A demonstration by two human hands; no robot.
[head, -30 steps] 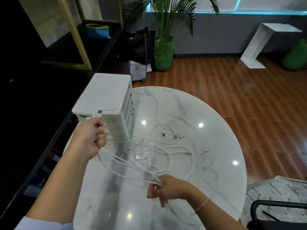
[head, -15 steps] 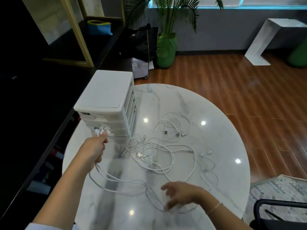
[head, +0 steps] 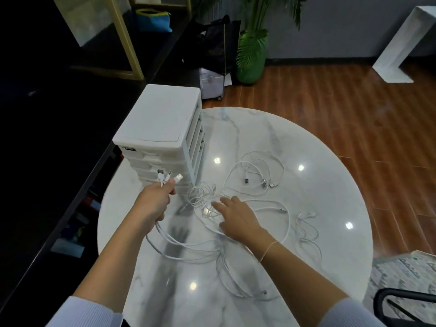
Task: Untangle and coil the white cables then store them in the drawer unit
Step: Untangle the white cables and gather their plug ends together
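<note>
1. A dark shelf (head: 59, 138) runs along the far left, just beside the round marble counter (head: 318, 244).
2. The white drawer unit (head: 162, 128) stands on the counter's left edge, its drawer fronts facing the person.
3. The left hand (head: 154, 201) is raised just in front of the unit's lower drawers, fingers curled around a bunch of white cable ends; three plugs (head: 168, 179) stick up above the fist, close to the drawer fronts.
4. From under that hand several strands (head: 179, 246) hang down to the counter and sweep right in a long loop toward the near edge.
5. The cables (head: 257, 182) lie tangled on the middle of the counter, right of the unit, with a dense knot (head: 203, 199) just beside the unit's base and looser loops spreading right.
6. The right hand (head: 238, 218) lies flat over the tangle, fingers spread and straight, fingertips touching the knot; it grips nothing. A thin bracelet (head: 267, 251) circles its wrist.
7. Far right, loose ends (head: 306, 215) trail toward the counter's edge, well apart from both hands.
</note>
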